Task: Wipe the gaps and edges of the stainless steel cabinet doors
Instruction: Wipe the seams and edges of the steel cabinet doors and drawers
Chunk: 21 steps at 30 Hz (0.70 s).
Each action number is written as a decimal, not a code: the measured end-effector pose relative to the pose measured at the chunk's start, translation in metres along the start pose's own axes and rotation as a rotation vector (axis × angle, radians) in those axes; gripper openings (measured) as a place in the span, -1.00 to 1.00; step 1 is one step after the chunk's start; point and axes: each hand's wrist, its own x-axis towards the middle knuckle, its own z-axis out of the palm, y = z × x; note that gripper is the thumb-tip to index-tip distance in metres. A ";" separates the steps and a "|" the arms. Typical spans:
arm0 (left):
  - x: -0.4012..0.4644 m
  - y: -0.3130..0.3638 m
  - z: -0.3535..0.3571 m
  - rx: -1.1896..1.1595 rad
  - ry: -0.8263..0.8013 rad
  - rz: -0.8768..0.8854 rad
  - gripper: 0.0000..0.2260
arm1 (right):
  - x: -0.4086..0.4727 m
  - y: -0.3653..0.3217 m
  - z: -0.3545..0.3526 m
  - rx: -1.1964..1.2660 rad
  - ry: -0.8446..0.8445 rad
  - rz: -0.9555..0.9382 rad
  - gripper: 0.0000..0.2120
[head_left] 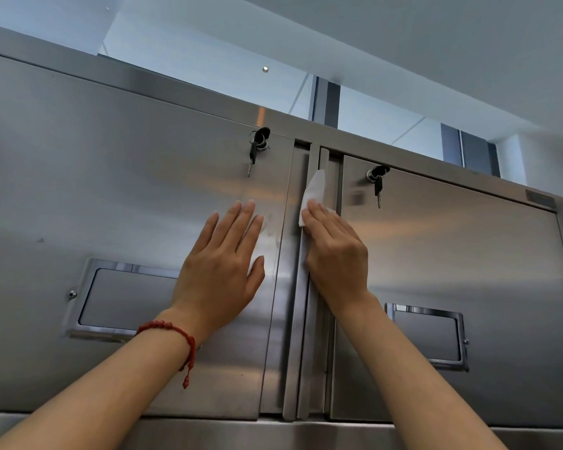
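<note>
Two stainless steel cabinet doors fill the view: the left door [111,196] and the right door [452,254], with a vertical post and gaps [309,336] between them. My left hand [221,264] lies flat on the left door near its right edge, fingers straight. My right hand [335,254] presses a white wipe [312,193] against the central post, fingers straight over it; the wipe sticks up above the fingertips.
Each door has a lock with keys hanging from it, on the left [259,144] and on the right [377,178]. Recessed handles sit lower on the left door [124,300] and on the right door [426,336]. A steel ledge [306,433] runs below the doors.
</note>
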 end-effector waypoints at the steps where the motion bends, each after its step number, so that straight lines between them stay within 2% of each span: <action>1: 0.000 0.000 0.000 0.001 0.002 -0.001 -0.49 | 0.001 0.002 -0.001 0.001 -0.005 -0.011 -0.69; 8: 0.000 0.000 0.000 0.001 0.002 -0.006 -0.49 | 0.011 0.002 0.003 -0.018 0.012 -0.003 -0.72; 16: 0.000 -0.001 0.002 0.009 0.026 0.003 -0.50 | 0.005 0.012 0.004 -0.039 0.048 -0.096 -0.78; 21: 0.000 -0.001 0.002 0.009 0.033 0.002 -0.50 | 0.021 0.012 0.009 -0.037 0.056 -0.055 -0.73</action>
